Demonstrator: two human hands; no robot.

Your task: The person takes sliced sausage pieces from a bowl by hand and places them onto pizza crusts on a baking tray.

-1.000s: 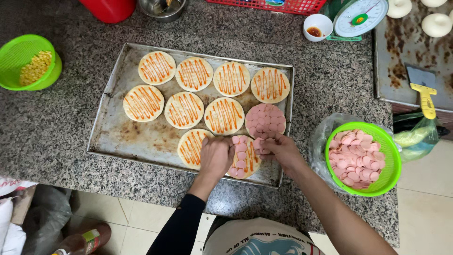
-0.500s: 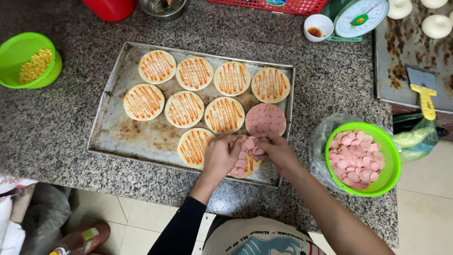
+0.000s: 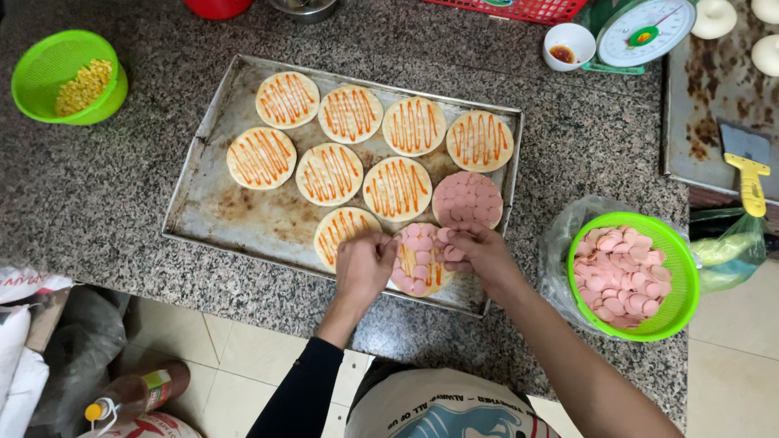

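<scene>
On the tray (image 3: pixel 213 212): eight sauced rounds (image 3: pixel 329 173), two sausage-topped.

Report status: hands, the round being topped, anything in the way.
Left hand and right hand laying sausage slices on front dough round. One round fully covered. Nothing obstructing.

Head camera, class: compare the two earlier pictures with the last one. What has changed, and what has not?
Both hands, left hand and right hand, have kept laying pink sausage slices on the front dough round, which now shows more slices around its edge. The baking tray, the fully covered round and the green basket of slices stayed put.
</scene>
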